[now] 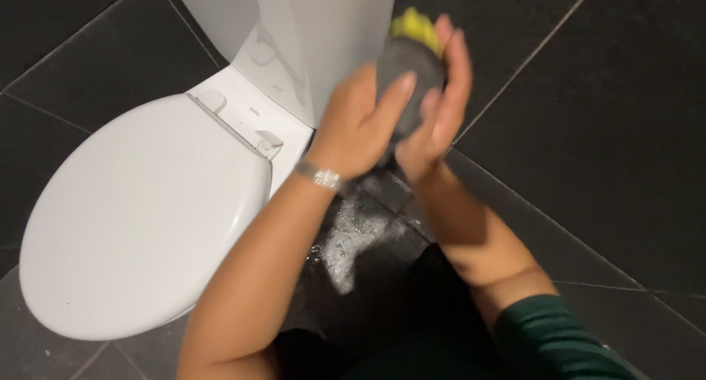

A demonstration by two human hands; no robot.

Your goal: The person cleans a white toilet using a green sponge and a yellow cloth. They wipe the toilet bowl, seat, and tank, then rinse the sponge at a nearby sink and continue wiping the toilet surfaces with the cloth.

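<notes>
Both hands are up in front of the toilet tank, and they squeeze one sponge between them. The left hand wraps round the sponge from the left side, with its fingers laid across the dark part. The right hand presses on it from the right side, with its fingers pointing up. The picture is a bit blurry here.

The floor is the biggest thing. It is made of big dark tiles with thin lines between them. It fills the picture all round the toilet.

The toilet lid comes next. It is white and round and it is shut. It lies to the left of the arms.

The toilet tank is white too. It stands at the top, just behind the hands.

A wet patch with small bubbles shines on the floor. It is below the hands, between the two arms.

A green sleeve covers the right arm near the bottom corner. It is pushed up past the elbow.

The sponge is dark grey with a yellow top. It is held up in the air, close to the side of the tank.

A thin silver bracelet sits on the left wrist.
</notes>
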